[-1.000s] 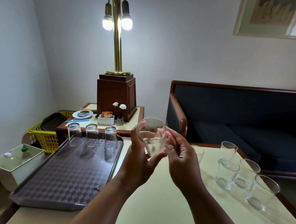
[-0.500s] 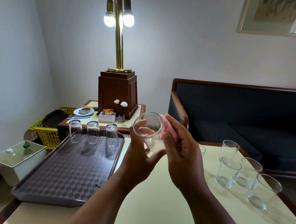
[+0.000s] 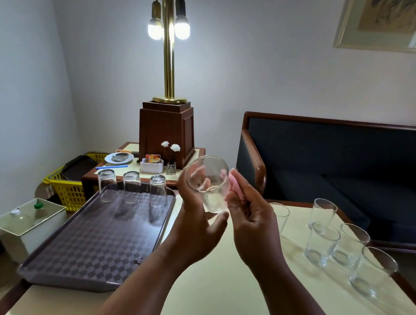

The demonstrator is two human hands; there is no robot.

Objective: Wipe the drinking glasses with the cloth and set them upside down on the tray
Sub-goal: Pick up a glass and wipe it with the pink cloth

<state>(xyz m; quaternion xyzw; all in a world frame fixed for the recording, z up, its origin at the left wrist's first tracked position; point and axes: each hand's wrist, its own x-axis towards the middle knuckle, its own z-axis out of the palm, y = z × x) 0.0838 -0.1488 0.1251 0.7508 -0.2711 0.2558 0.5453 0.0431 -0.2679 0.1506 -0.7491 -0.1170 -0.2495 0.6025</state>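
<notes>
My left hand (image 3: 195, 220) grips a clear drinking glass (image 3: 209, 182) held up over the table, tilted with its mouth toward me. My right hand (image 3: 252, 219) holds a pink cloth (image 3: 235, 187) pressed against the glass's right side. Three glasses (image 3: 132, 186) stand upside down along the far edge of the dark checkered tray (image 3: 90, 247) on the left. Several upright glasses (image 3: 339, 242) stand on the right of the cream table (image 3: 229, 294); one more glass (image 3: 280, 215) shows behind my right hand.
Beyond the tray a side table carries a brass lamp on a wooden box (image 3: 167, 132), a saucer, a white holder and small flowers. A yellow basket (image 3: 69, 187) and a white bin (image 3: 25, 221) sit on the floor at left. A dark sofa (image 3: 336, 166) stands behind.
The pink cloth has come out from inside the glass to its right side. The glass mouth has turned more toward me, and both hands have shifted slightly.
</notes>
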